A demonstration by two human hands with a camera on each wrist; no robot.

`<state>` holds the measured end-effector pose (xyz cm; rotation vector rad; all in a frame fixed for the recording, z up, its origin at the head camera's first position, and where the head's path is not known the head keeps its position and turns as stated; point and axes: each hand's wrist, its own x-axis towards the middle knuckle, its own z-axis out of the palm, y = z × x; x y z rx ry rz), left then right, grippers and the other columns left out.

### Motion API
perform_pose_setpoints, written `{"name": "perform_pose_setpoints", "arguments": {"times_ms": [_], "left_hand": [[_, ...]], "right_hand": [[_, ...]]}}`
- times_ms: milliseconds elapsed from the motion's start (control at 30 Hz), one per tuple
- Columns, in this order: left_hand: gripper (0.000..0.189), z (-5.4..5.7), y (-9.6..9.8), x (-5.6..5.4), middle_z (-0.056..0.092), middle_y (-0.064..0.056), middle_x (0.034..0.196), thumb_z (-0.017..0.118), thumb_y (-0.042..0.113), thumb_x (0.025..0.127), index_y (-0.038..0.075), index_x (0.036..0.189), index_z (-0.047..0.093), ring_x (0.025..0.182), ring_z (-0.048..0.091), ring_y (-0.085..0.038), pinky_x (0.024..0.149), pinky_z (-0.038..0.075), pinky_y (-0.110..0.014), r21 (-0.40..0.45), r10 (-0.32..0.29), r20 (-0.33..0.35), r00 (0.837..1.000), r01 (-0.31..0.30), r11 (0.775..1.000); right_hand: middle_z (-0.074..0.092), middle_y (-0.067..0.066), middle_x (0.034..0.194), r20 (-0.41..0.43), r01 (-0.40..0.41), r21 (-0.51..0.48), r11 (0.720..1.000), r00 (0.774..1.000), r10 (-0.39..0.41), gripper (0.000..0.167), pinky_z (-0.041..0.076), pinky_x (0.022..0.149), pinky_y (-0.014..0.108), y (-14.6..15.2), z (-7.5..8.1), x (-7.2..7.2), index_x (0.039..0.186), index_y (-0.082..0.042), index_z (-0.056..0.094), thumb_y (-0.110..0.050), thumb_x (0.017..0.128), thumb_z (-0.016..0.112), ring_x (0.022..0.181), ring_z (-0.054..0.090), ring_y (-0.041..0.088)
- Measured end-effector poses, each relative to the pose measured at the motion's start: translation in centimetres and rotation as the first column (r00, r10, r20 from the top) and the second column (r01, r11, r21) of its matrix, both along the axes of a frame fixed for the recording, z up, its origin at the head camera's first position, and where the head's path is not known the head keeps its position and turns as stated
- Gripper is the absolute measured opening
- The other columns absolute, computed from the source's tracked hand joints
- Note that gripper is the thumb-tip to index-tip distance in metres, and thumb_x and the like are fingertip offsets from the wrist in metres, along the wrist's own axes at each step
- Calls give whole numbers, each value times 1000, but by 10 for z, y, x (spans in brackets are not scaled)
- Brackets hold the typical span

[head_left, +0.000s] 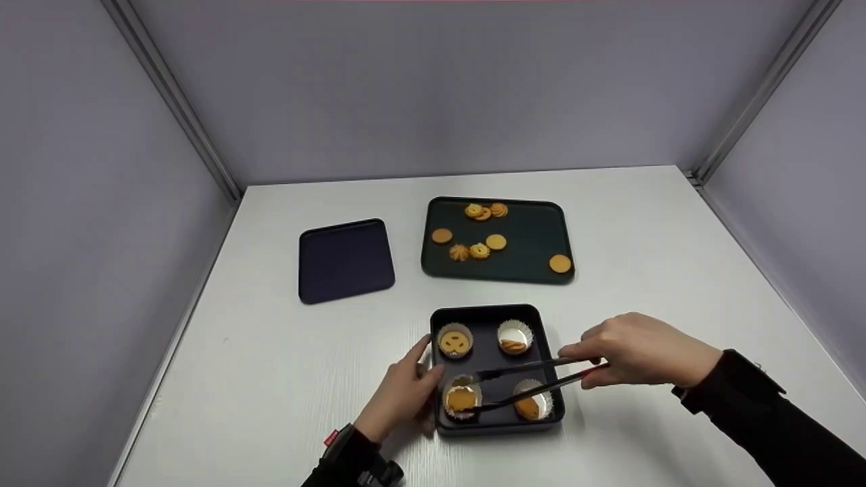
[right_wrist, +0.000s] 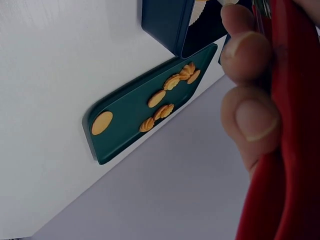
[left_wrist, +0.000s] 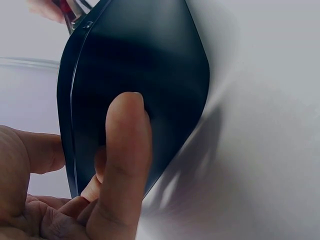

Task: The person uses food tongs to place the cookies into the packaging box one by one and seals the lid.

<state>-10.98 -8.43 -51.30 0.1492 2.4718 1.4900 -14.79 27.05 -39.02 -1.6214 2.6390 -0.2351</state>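
Observation:
My right hand (head_left: 639, 352) grips a pair of tongs (head_left: 541, 389) with red handles (right_wrist: 300, 125). The tong tips stand spread at the near-left paper cup (head_left: 448, 404), around a round golden cookie (head_left: 462, 398). My left hand (head_left: 402, 392) holds the left wall of a deep dark square tin (head_left: 497, 316), thumb at the rim and fingers against the outside (left_wrist: 127, 135). The tin's other cups hold a cookie with holes (head_left: 454, 343) at far left, a cookie (head_left: 512, 347) at far right and an orange-brown cookie (head_left: 527, 408) at near right, partly behind a tong arm.
Behind the tin lies a dark green tray (head_left: 528, 230) with several round and swirled cookies (head_left: 496, 241). A shallow dark tray (head_left: 345, 260) sits to its left on the white table (head_left: 270, 379). Grey panels (head_left: 433, 95) enclose the back and sides.

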Motion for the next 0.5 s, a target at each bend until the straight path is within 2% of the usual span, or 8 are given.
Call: {"name": "perform_pose_setpoints", "arguments": {"times_ms": [500], "left_hand": [[69, -1, 0, 0, 57, 4, 69, 61, 26, 102, 1, 159, 31, 53, 51, -10, 60, 48, -32, 17, 1, -7, 1000, -1, 1000]], "right_hand": [[54, -23, 73, 35, 16, -6, 1000, 999, -16, 27, 41, 56, 19, 4, 0, -1, 101, -29, 67, -32, 81, 85, 62, 46, -9]]}}
